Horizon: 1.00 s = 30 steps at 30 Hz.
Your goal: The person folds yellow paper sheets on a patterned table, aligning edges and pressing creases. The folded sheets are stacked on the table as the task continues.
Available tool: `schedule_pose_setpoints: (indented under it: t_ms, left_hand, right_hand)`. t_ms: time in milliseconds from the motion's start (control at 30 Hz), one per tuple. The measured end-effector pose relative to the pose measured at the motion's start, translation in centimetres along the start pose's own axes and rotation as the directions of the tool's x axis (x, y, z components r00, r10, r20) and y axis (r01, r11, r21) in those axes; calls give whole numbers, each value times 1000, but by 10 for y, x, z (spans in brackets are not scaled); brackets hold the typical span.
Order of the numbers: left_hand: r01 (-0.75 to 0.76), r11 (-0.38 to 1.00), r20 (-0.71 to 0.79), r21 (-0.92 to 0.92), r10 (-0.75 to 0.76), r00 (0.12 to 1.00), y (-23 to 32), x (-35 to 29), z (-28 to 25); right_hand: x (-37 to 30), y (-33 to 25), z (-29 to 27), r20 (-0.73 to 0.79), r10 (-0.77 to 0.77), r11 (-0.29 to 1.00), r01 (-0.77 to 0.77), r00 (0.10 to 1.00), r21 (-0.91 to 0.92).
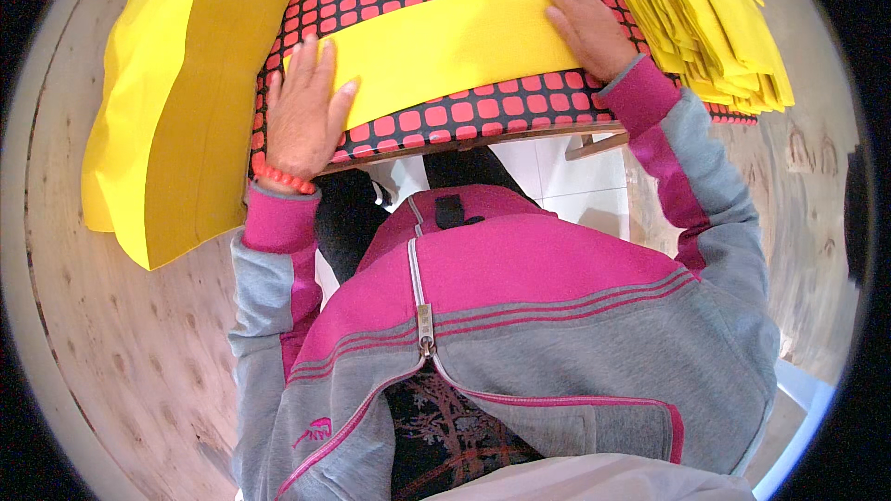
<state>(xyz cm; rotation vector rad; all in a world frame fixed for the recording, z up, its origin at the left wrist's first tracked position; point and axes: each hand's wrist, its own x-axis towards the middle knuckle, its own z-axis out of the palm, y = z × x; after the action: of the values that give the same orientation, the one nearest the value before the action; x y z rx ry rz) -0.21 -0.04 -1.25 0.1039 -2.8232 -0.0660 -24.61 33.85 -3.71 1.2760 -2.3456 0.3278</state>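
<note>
Yellow strip [445, 46] under both palms looked like smooth matt paper or thin sheet, creased flat. Left hand [302, 116] lay flat on its near end, right hand [589, 23] on far end. Beneath hands, seat cover [445, 116]: red-and-black squared cloth, slightly glossy. Left of left hand, large yellow sheets [176, 102], matt, smooth. Right of right hand, stack of folded yellow pieces [715, 19], same finish. Wooden floor [111, 343] grainy, matt. Jacket sleeves [269, 260] soft knit fabric; zip [424, 325] metal.

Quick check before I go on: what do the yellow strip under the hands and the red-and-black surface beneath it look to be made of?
Yellow strip: likely thin non-woven fabric or paper, matte, lying flat and folded under left hand and right hand. Red-and-black surface: probably a printed cloth or vinyl cover, slightly glossy, wrapped over a wooden edge.
</note>
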Motion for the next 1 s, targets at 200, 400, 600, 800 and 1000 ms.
schedule_pose_setpoints:
  t_ms: [200, 400, 600, 800, 1000]
  left_hand:
    - [-141, 855, -326, -499, -34, 945, 45, -51, -45]
    - [614, -268, 553, -743, 272, 788, 94, -69, -26]
    - [595, -607, 589, -527, 244, 770, 115, -65, 7]
    - [402, -700, 520, -591, 51, 853, 140, -56, 1]
    - [377, -649, 458, -661, 49, 887, 133, -52, -23]
  right_hand:
    - [8, 23, -19, 85, 87, 990, -96, 993, 101]
    - [5, -7, -60, 133, 140, 986, -150, 981, 68]
    - [-61, -84, -122, 361, 185, 935, -278, 914, 222]
    - [-64, -109, -110, 469, -29, 689, -322, 883, 649]
    - [-32, -124, -109, 795, -99, -256, -787, 599, 561]
